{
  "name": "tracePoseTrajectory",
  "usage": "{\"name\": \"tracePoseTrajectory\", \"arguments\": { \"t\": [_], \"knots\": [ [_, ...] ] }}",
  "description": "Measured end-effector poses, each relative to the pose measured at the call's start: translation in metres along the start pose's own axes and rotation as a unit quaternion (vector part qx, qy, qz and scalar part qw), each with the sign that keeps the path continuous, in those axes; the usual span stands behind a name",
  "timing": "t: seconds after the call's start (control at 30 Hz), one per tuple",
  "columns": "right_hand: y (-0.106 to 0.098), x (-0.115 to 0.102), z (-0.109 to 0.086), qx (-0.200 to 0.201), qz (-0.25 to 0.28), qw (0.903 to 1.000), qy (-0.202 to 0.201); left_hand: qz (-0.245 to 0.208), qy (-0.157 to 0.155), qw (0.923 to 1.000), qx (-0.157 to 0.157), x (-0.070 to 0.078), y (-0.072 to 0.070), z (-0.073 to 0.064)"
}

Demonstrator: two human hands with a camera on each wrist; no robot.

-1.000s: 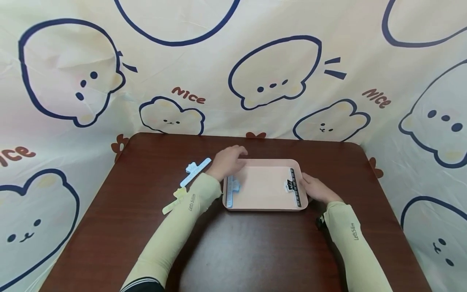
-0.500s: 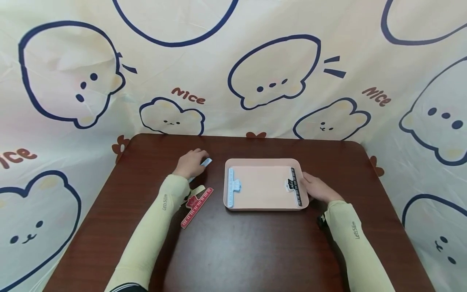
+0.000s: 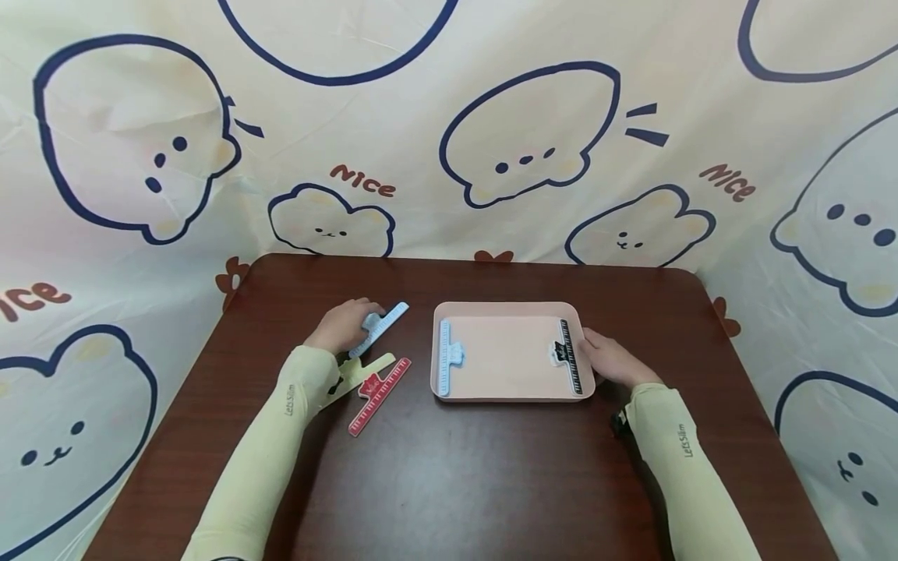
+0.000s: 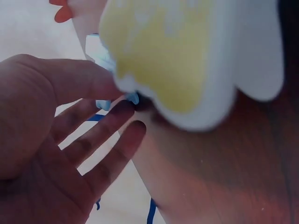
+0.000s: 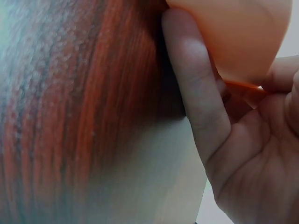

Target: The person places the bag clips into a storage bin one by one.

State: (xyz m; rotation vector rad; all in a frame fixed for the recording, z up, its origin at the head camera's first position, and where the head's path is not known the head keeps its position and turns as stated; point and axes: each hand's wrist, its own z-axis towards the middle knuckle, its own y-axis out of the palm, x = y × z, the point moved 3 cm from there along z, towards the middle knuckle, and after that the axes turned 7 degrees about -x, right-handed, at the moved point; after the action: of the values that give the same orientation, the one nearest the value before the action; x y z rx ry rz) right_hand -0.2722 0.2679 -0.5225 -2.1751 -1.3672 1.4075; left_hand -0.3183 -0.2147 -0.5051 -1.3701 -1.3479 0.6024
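My left hand (image 3: 345,326) pinches the handle of a light blue ruler clip (image 3: 380,329) on the left of the table. The left wrist view shows thumb and forefinger meeting on a blue piece (image 4: 133,98), the other fingers spread below. A pale yellow clip (image 3: 372,374), partly hidden by the sleeve, and a red ruler clip (image 3: 380,397) lie nearer. My right hand (image 3: 613,360) touches the right side of a pink tray (image 3: 508,310), thumb straight along its outer wall. Inside the tray lie a light blue ruler clip (image 3: 445,358) at left and a black one (image 3: 570,357) at right.
The brown table (image 3: 456,483) reaches back to a patterned cloth (image 3: 421,156) that surrounds its far side and flanks. A blurred yellow-and-white shape (image 4: 159,56) fills the top of the left wrist view.
From above the tray's left end, my left hand has moved left to the loose blue clip and pinches it. The red clip, hidden earlier by the sleeve, shows. My right hand stays put.
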Motion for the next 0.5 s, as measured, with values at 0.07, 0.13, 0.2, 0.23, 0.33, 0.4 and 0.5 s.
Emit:
{"name": "tracePoseTrajectory", "arguments": {
  "t": [0.07, 0.13, 0.2, 0.23, 0.33, 0.4, 0.5],
  "knots": [
    [0.0, 0.0, 0.0, 0.002, 0.002, 1.0, 0.0, -0.006, 0.003, 1.0, 0.007, 0.0, 0.0, -0.001],
    [0.0, 0.001, 0.0, 0.004, 0.002, 1.0, 0.0, -0.011, 0.005, 0.9998, 0.012, 0.0, -0.001, -0.002],
    [0.0, 0.001, 0.001, 0.006, 0.001, 1.0, -0.001, -0.015, 0.008, 0.9997, 0.017, 0.0, -0.002, -0.003],
    [0.0, 0.001, 0.001, 0.007, 0.001, 1.0, -0.001, -0.015, 0.008, 0.9997, 0.019, 0.0, -0.003, -0.004],
    [0.0, 0.002, 0.002, 0.005, -0.001, 1.0, -0.002, -0.012, 0.013, 0.9994, 0.028, -0.001, -0.005, -0.005],
    [0.0, 0.002, 0.002, 0.005, -0.002, 1.0, -0.001, -0.007, 0.019, 0.9991, 0.037, -0.001, -0.007, -0.006],
    [-0.001, 0.002, 0.002, 0.009, -0.003, 1.0, 0.0, -0.003, 0.024, 0.9984, 0.052, -0.001, -0.011, -0.007]
  ]
}}
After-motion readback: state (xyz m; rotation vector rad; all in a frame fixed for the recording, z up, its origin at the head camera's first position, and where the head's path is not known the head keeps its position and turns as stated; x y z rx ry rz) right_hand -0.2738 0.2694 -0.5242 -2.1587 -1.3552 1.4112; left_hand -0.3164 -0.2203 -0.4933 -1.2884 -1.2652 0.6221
